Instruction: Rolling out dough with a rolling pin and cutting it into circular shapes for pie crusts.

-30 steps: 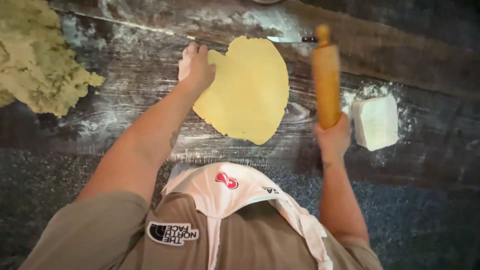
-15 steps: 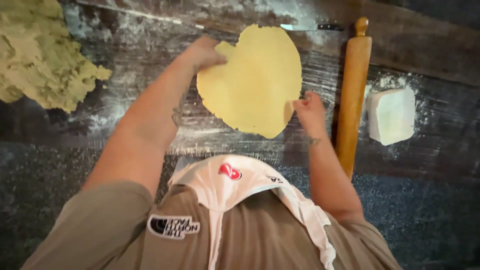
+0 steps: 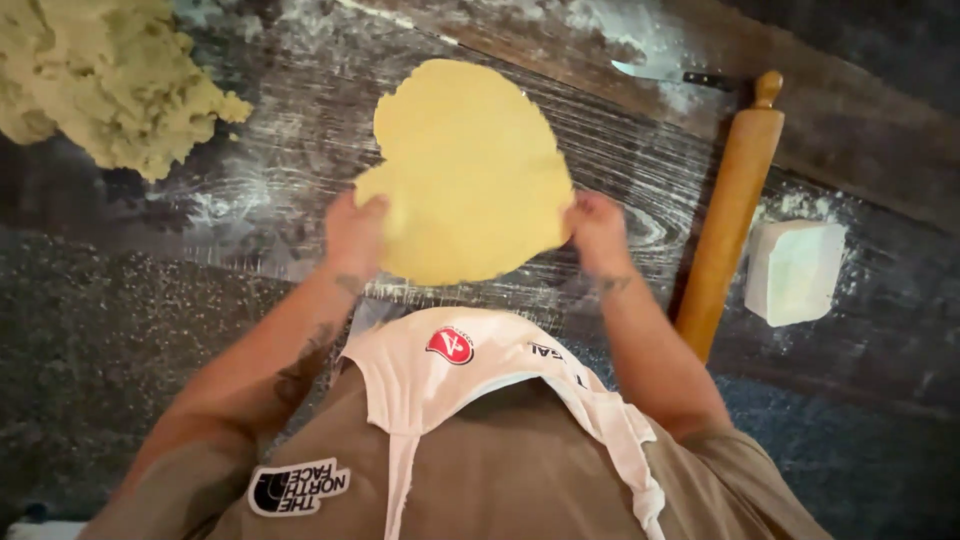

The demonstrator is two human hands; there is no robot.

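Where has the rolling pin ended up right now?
In the head view, the rolling pin lies on the floured board at the person's right, between the right hand and the white block.

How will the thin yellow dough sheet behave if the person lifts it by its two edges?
The dough sheet would probably be floppy: it is rolled thin and wide, so its middle would likely sag between the left hand and the right hand. It may tear, since its near edge already looks ragged. The floured wooden board suggests that it should come away without much sticking.
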